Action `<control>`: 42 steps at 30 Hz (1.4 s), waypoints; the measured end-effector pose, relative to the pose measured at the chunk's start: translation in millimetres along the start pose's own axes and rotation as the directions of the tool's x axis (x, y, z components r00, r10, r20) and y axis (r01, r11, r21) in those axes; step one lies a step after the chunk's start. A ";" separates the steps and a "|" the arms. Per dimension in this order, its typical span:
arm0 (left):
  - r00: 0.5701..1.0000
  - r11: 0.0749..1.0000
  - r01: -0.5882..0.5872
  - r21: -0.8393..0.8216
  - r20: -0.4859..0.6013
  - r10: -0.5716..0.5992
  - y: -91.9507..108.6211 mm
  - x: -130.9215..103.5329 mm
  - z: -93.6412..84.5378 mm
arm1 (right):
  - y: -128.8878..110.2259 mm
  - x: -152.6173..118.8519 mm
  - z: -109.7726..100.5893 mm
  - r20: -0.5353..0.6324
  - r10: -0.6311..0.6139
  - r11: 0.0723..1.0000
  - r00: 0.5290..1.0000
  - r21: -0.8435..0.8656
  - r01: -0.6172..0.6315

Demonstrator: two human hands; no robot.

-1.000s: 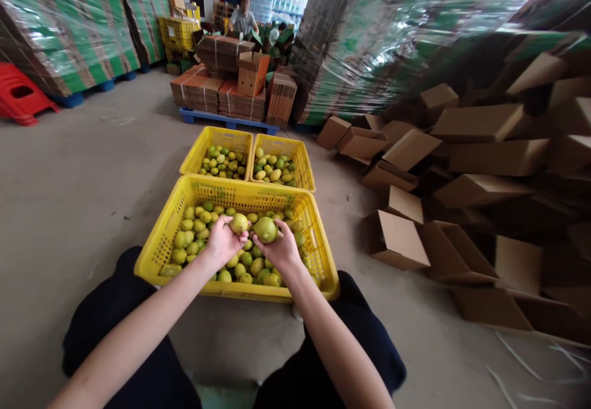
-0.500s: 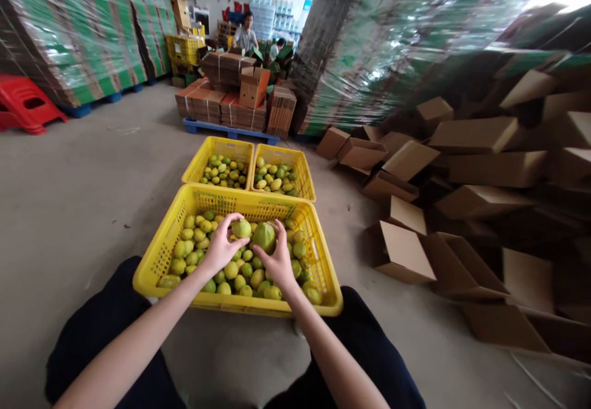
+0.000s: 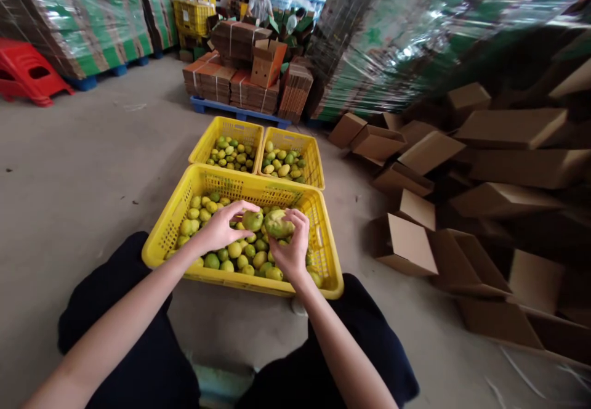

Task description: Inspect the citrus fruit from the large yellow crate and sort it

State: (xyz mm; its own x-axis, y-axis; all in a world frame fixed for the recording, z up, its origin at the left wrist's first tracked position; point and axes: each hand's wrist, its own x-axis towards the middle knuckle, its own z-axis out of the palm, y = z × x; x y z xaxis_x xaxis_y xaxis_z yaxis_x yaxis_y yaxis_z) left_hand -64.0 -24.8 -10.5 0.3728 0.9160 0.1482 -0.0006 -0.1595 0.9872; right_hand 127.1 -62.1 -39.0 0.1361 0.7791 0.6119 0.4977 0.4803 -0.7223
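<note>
My left hand [image 3: 220,229] has its thumb and fingers around a small green-yellow lemon [image 3: 252,220]. Beside it, my right hand [image 3: 293,247] grips a larger, bumpy green-yellow lemon [image 3: 277,223]. Both fruits are held up close together above a large yellow plastic crate [image 3: 258,285] that stands between my knees. Inside it lie many loose lemons [image 3: 234,249], from yellow to green; my hands and forearms cover part of them.
Two smaller yellow crates, left [image 3: 199,145] and right [image 3: 316,166], hold more lemons just beyond. Cardboard boxes [image 3: 410,242] are heaped on the right. Flattened cartons [image 3: 210,82] sit on a blue pallet [image 3: 240,113]. A red stool [image 3: 39,73] stands left; a person [image 3: 261,4] is behind.
My right hand has turned the larger lemon, so a paler, bumpy side shows. The left hand still holds the smaller one, its fingers slightly shifted. The view has tipped downward.
</note>
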 end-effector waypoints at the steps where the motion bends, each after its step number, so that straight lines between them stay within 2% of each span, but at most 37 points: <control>1: 1.000 1.000 -0.009 0.023 0.006 0.009 1.3 -1.1 -3.1 | -0.9 0.0 -1.4 0.008 -0.020 1.000 1.000 0.002 0.020; 4: 1.000 1.000 0.008 -0.012 -0.008 -0.008 4.3 -3.8 -8.6 | -5.5 0.7 -5.1 0.045 0.029 0.998 0.999 0.052 -0.031; 7: 0.995 0.977 0.081 -0.198 -0.032 -0.089 4.6 -4.1 -7.5 | -11.8 4.2 -7.3 0.104 0.219 0.950 0.970 0.206 -0.237; 11: 0.959 0.904 0.199 -0.378 -0.115 -0.259 3.9 -1.9 -1.2 | -17.0 9.3 -6.4 0.253 0.425 0.720 0.869 0.488 -0.494; 15: 0.928 0.863 0.276 -0.423 -0.116 -0.354 5.7 0.6 3.9 | -16.2 7.7 -1.7 0.319 0.585 0.474 0.746 0.611 -0.634; 18: 0.922 0.871 0.306 -0.385 -0.110 -0.372 5.4 1.4 6.4 | -16.0 5.5 0.0 0.436 0.611 0.324 0.661 0.623 -0.712; 21: 0.885 0.876 0.413 -0.249 -0.116 -0.450 1.3 1.9 7.7 | -16.9 4.4 -0.7 0.599 0.569 0.176 0.563 0.580 -0.795; 24: 0.869 0.876 0.461 -0.140 -0.127 -0.478 -3.5 3.6 9.1 | -16.8 3.5 -1.0 0.686 0.535 0.040 0.494 0.563 -0.826; 27: 0.870 0.867 0.442 -0.230 -0.127 -0.477 -5.2 6.3 13.7 | -15.6 3.6 -0.4 0.695 0.575 -0.045 0.432 0.555 -0.831; 29: 0.826 0.785 0.480 -0.391 -0.101 -0.555 -4.5 8.0 18.1 | -15.4 4.7 -0.6 0.674 0.621 -0.095 0.400 0.572 -0.815; 31: 0.769 0.664 0.514 -0.543 -0.051 -0.637 -3.1 10.2 21.5 | -15.7 6.5 -1.8 0.662 0.638 -0.136 0.394 0.600 -0.788; 32: 0.754 0.614 0.511 -0.602 -0.029 -0.656 -2.4 11.6 22.4 | -15.8 7.6 -2.8 0.662 0.633 -0.150 0.401 0.613 -0.776; 34: 0.777 0.579 0.463 -0.671 -0.007 -0.630 -2.3 14.8 22.5 | -15.5 10.6 -6.2 0.676 0.603 -0.171 0.423 0.628 -0.759; 36: 0.832 0.651 0.415 -0.636 -0.023 -0.554 -5.2 16.1 22.7 | -13.9 15.4 -12.4 0.677 0.584 -0.174 0.448 0.644 -0.745; 38: 0.874 0.787 0.439 -0.434 0.005 -0.485 -13.6 10.0 27.2 | -11.9 22.7 -22.2 0.655 0.587 -0.140 0.476 0.662 -0.737; 39: 0.878 0.838 0.473 -0.272 0.065 -0.474 -20.6 2.5 32.1 | -11.3 27.1 -28.3 0.644 0.586 -0.111 0.492 0.665 -0.738; 40: 0.859 0.860 0.503 -0.088 0.163 -0.486 -29.8 -8.7 38.8 | -11.1 31.7 -34.9 0.634 0.578 -0.076 0.513 0.668 -0.740; 42: 0.712 0.827 0.514 0.228 0.425 -0.559 -52.8 -41.5 57.1 | -12.5 39.9 -48.2 0.615 0.543 0.001 0.571 0.680 -0.733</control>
State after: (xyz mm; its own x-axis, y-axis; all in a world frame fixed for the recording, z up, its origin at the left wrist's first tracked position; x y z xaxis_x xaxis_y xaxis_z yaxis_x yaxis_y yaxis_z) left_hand -26.5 -75.4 -72.2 0.6603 0.5846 -0.4715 0.4024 0.2547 0.8793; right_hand 167.6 -56.4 10.0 -0.1787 0.9538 -0.2413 -0.6815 -0.2969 -0.6689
